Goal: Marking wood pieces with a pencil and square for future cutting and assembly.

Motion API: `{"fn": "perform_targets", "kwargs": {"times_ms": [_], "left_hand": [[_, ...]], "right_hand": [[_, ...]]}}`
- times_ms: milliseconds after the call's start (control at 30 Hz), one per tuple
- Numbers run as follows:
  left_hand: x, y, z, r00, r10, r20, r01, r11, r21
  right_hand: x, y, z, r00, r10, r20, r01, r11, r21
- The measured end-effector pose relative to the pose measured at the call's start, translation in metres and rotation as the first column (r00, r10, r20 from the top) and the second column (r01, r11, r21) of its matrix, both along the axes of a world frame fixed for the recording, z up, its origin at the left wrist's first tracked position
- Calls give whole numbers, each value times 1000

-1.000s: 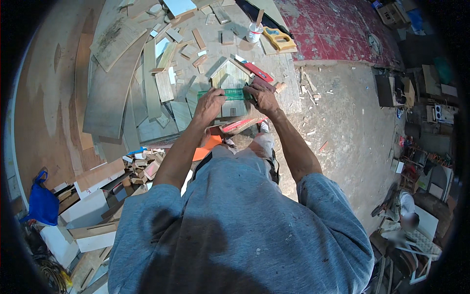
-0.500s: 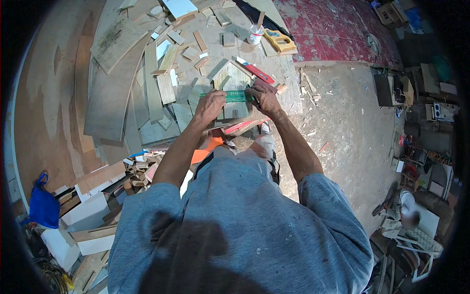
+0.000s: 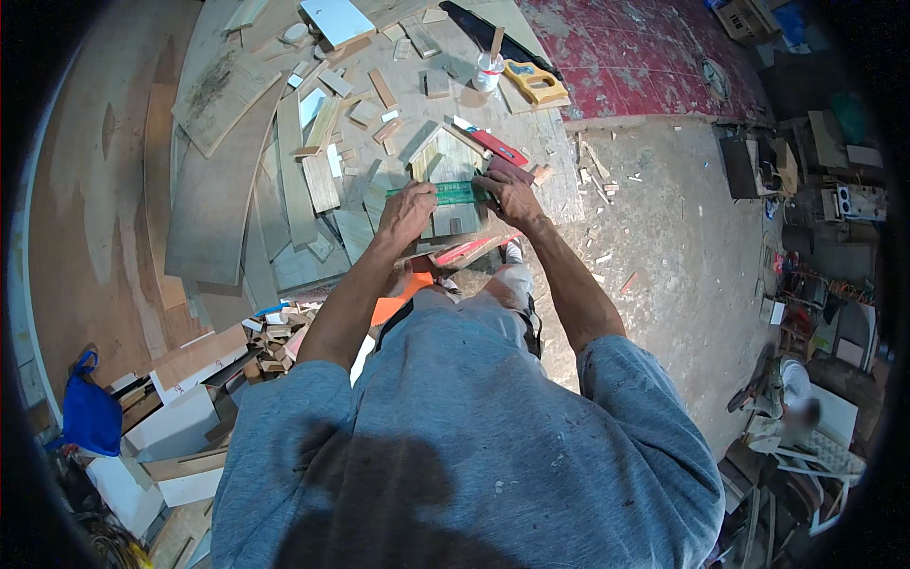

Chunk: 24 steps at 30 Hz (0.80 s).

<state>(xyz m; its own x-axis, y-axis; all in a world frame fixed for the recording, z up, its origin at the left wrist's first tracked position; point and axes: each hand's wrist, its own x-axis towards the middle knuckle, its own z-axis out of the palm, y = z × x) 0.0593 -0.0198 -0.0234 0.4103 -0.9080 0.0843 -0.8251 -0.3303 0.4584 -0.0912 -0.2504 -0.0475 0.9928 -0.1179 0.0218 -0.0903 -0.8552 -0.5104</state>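
A translucent green ruler lies across a small house-shaped wooden piece with a peaked top, near the table's front edge. My left hand is closed on the ruler's left end. At its right end, my right hand has its fingers bent and pressed together around a thin dark pen-like thing, mostly hidden; its fingertips touch the ruler. Just beyond the right hand are a reddish-brown block and a red-handled tool. A small grey rectangle shows on the wood below the ruler.
Wood offcuts and boards crowd the table's left and far parts. A yellow-handled saw lies by a white cup holding a stick. Scraps litter the concrete floor. A blue bag is at left. Another person is at far right.
The view has shifted slightly. Both hands stay at the ruler's ends, and the ruler keeps nearly the same place across the wooden piece.
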Motion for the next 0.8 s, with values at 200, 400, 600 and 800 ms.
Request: {"fn": "perform_targets", "kwargs": {"times_ms": [200,400,600,800], "left_hand": [[-1,-4,8,1000,7,-28,-6,1000,20],[-6,-9,17,999,-21,44,19,999,47],[2,-7,22,995,-87,42,78,983,169],[16,-18,29,983,-182,-28,183,949,255]], "right_hand": [[1,0,1,1000,2,9,-2,1000,-9],[-1,-6,-7,999,-1,-41,2,1000,13],[-4,11,31,975,-104,196,99,994,35],[-27,75,25,855,-502,-126,306,294,905]]}}
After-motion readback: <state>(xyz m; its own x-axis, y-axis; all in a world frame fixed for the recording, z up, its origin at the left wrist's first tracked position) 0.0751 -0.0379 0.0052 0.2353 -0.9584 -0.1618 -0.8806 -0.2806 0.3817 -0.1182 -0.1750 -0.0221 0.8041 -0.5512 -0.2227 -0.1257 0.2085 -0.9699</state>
